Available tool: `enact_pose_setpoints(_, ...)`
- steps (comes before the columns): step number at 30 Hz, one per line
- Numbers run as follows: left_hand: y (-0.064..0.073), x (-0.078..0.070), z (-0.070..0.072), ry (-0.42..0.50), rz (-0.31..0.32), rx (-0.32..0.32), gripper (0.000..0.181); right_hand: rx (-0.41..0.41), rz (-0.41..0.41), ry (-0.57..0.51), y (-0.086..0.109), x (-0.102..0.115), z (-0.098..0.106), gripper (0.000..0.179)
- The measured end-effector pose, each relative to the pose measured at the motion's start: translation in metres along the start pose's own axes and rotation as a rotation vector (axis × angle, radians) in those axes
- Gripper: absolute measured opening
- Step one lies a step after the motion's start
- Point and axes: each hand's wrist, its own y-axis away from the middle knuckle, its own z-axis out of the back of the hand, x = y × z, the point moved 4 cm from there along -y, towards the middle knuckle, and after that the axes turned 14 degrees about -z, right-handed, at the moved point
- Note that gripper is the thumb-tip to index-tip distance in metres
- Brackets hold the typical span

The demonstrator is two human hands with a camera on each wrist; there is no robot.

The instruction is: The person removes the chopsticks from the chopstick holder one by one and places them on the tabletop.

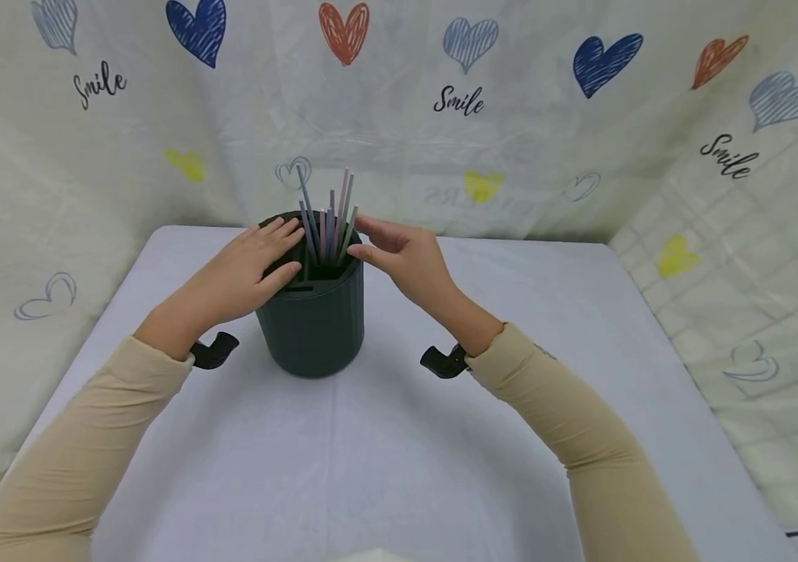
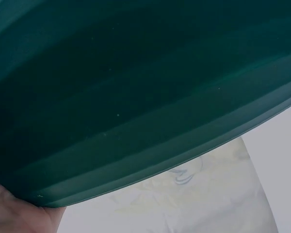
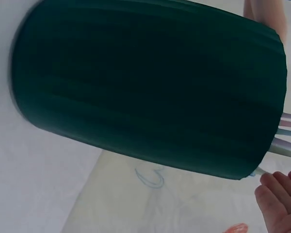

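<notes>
A dark green, ribbed cylindrical holder (image 1: 311, 336) with dividers inside stands upright on the table. Several thin pastel sticks (image 1: 331, 230) lean in its right-hand compartment and poke above the rim. My left hand (image 1: 247, 265) rests over the left side of the holder's top, fingers extended. At the right rim is my right hand (image 1: 406, 254), thumb and fingers apart beside the sticks; whether it touches them I cannot tell. The right wrist view shows its fingertips close to one stick end. The holder's wall (image 2: 160, 111) fills most of the left wrist view.
A white cloth covers the table (image 1: 385, 460). Behind it hangs a pale curtain (image 1: 385, 117) printed with hearts and "Smile", close to the holder at the table's back edge. Black wrist devices (image 1: 215, 351) sit below both hands.
</notes>
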Motion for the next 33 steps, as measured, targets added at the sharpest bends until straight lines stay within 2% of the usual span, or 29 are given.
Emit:
enact_pose_setpoints(10,0.0,0.003,-0.002,-0.003,-0.006,-0.028,0.06,-0.046,0.022,-0.1,-0.005,0.0,-0.011,0.041)
enact_pose_setpoints(21,0.0,0.004,-0.004,-0.009,-0.013,-0.059,0.059,-0.079,0.001,-0.164,-0.009,0.004,-0.015,0.03)
enact_pose_setpoints(27,-0.001,0.003,-0.005,-0.009,-0.011,-0.059,0.059,-0.057,-0.021,-0.254,-0.01,0.006,-0.011,0.026)
enact_pose_setpoints(33,0.0,0.003,-0.004,-0.005,-0.004,-0.057,0.06,-0.074,0.012,-0.391,-0.009,0.017,0.001,0.027)
